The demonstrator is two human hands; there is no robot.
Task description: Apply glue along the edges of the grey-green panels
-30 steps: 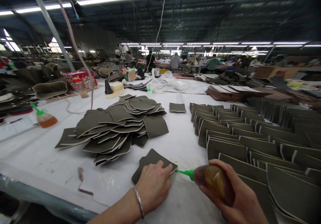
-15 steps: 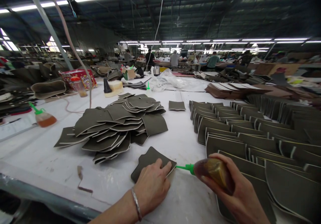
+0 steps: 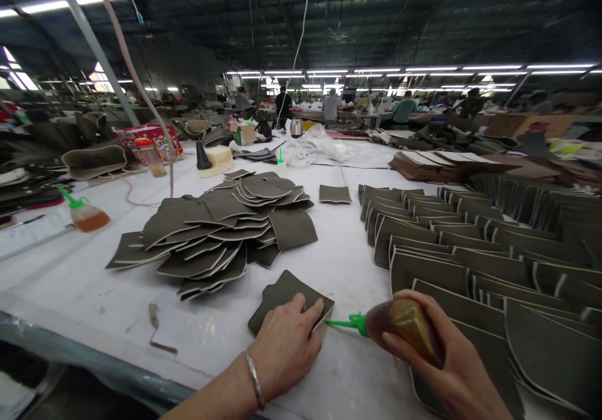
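Note:
A dark grey-green cut panel [image 3: 283, 289] with a pale edge lies on the white tabletop in front of me. My left hand [image 3: 288, 338], with a silver bangle at the wrist, rests on it, fingers stretched out and pressing it down. In my right hand [image 3: 449, 351] is a squeeze bottle [image 3: 399, 326] of amber-brown liquid, tipped on its side. Its thin green nozzle points left, with the tip close by the panel's right edge; whether they touch I cannot tell. Beyond my left hand lies a loose pile of similar panels [image 3: 211, 225].
Rows of overlapping panels [image 3: 423, 269] fill the right side. One small panel [image 3: 335, 194] lies apart behind. A second green-nozzled bottle [image 3: 89, 216] stands at left, and a bent metal tool [image 3: 155, 326] lies near the front edge. Plastic film [image 3: 315, 147] and brown stacks [image 3: 427, 168] are farther back.
The bottle's nozzle tip has moved slightly toward me along the panel's right edge. My left hand stays on the panel. The whole view has shifted a little.

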